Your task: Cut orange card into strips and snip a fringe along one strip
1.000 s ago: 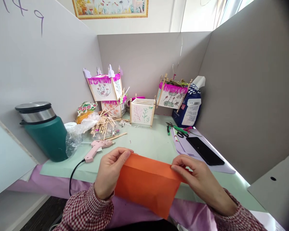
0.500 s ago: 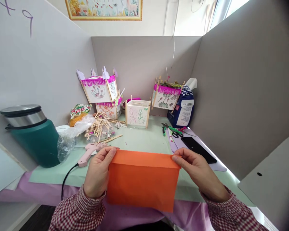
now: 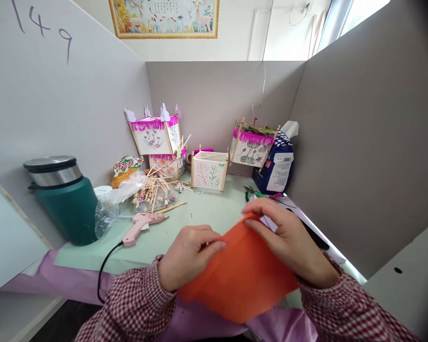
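Note:
A sheet of orange paper (image 3: 242, 280), with a fold along its upper edge, hangs tilted between both hands over the table's front edge. My left hand (image 3: 190, 254) pinches the folded edge near its middle, thumb and fingers closed. Further up the same edge, my right hand (image 3: 280, 232) is closed on the paper's upper corner, thumb in front and fingers behind. Left of the hands, a pink glue gun (image 3: 137, 228) lies on the pale green table cover (image 3: 199, 209).
A green flask (image 3: 66, 204) stands at the left, beside crumpled plastic and a heap of thin sticks (image 3: 155, 187). Stick-framed paper lanterns (image 3: 209, 173) are at the back. Pliers, scissors and a dark phone lie behind my right hand, near a blue pack (image 3: 278, 166).
The orange paper has gone from nearly level to slanted, its right end higher. My left hand has slid inward along the fold, closer to my right hand.

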{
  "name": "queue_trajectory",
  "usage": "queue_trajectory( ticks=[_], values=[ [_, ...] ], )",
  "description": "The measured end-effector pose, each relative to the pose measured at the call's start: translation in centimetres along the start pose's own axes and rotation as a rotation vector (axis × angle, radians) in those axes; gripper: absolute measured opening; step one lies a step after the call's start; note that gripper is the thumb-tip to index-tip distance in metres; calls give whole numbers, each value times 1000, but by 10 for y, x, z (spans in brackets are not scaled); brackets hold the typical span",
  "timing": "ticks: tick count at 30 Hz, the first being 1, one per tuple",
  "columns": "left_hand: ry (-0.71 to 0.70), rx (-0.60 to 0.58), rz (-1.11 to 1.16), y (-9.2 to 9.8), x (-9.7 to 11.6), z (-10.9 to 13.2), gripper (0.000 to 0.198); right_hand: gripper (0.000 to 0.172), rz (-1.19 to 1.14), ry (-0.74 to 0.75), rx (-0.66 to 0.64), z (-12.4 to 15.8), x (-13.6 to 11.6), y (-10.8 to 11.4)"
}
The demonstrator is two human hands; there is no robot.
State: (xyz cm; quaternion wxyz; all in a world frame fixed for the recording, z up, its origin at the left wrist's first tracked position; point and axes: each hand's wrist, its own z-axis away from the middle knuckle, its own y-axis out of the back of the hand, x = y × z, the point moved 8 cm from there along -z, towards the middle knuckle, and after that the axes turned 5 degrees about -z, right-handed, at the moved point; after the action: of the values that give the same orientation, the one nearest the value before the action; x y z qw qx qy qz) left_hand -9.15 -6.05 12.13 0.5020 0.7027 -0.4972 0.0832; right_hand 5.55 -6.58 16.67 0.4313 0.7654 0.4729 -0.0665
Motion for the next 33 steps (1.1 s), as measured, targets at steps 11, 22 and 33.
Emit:
queue_trajectory(
  ticks=[11, 22, 33],
  values=[
    [528, 443, 829, -21, -77, 13, 28, 13, 71, 96, 406, 72, 4, -15],
    [480, 626, 942, -38, -77, 20, 32, 36, -890, -672, 136, 79, 86, -94],
    [633, 557, 898, -49, -106, 27, 36, 25, -1127, -745, 497, 87, 136, -88]
  ],
)
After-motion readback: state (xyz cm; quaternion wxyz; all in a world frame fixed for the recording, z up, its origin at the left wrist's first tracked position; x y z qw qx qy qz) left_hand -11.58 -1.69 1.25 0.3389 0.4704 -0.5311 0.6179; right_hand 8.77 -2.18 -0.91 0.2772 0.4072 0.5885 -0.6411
